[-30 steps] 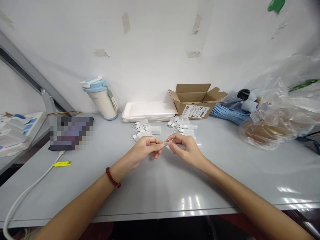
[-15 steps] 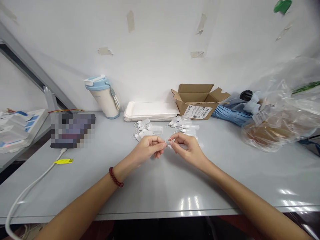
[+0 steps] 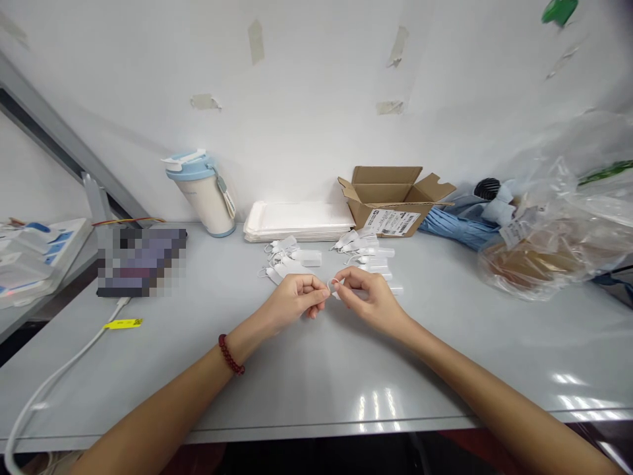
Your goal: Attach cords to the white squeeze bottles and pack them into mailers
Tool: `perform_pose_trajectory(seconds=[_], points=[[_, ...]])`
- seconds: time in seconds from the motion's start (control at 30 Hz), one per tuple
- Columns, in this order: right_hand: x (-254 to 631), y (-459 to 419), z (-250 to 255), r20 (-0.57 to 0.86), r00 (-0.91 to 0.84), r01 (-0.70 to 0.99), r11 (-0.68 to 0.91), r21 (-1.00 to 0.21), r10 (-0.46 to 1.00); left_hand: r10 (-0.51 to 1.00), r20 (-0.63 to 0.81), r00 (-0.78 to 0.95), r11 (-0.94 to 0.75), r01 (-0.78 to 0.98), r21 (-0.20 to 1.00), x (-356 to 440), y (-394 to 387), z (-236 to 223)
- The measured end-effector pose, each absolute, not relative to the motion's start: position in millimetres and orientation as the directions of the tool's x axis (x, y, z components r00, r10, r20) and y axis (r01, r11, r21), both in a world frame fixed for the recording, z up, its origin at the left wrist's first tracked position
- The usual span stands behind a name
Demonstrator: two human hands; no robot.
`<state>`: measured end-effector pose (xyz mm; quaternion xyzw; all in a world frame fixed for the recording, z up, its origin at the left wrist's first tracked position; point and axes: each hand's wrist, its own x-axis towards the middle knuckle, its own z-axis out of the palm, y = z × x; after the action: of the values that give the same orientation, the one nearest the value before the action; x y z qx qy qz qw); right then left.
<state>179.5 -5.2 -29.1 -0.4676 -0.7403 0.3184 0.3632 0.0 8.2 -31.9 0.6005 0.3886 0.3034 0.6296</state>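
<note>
Near the middle of the grey table, my left hand [image 3: 301, 295] and my right hand [image 3: 368, 293] are almost fingertip to fingertip. A thin white cord loop [image 3: 333, 282] bends between them. Thumb and index finger of my right hand pinch the cord. The fingers of my left hand are closed at its other side, on what looks like the same cord. Just behind the hands lie two groups of small translucent tubes with white tags and strings: a left group [image 3: 306, 257] and a right group [image 3: 378, 253]. My hands partly cover the nearest pieces.
At the back stand a white-and-blue tumbler [image 3: 200, 194], a stack of white envelopes [image 3: 297, 221] and an open cardboard box [image 3: 390, 208]. A blue umbrella [image 3: 457, 224] and a clear plastic bag [image 3: 554, 244] lie right. Left is a blurred-out device [image 3: 143, 262] with a white cable [image 3: 64, 369].
My hands have shifted slightly nearer to me. The cord now shows as a wider loop between the fingertips. The tubes have stayed in place.
</note>
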Motion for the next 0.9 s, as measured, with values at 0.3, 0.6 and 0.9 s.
perform_pose_trajectory(seconds=[0.3, 0.6, 0.9], points=[[177.7, -6.1, -33.1, 0.247, -0.314, 0.461, 0.375, -0.804, 0.917, 0.862, -0.134, 0.489, 0.042, 0.193, 0.980, -0.3, 7.4, -28.0], [209.2, 22.3, -23.2, 0.479, -0.187, 0.606, 0.485, -0.630, 0.857, 0.995, 0.066, 0.080, -0.074, 0.102, 0.992, -29.6, 33.2, -9.2], [264.5, 68.5, -44.2, 0.498, -0.085, 0.900, 0.281, -0.333, 0.863, 0.977, 0.039, -0.211, -0.015, 0.118, 0.993, -51.5, 59.8, -31.0]])
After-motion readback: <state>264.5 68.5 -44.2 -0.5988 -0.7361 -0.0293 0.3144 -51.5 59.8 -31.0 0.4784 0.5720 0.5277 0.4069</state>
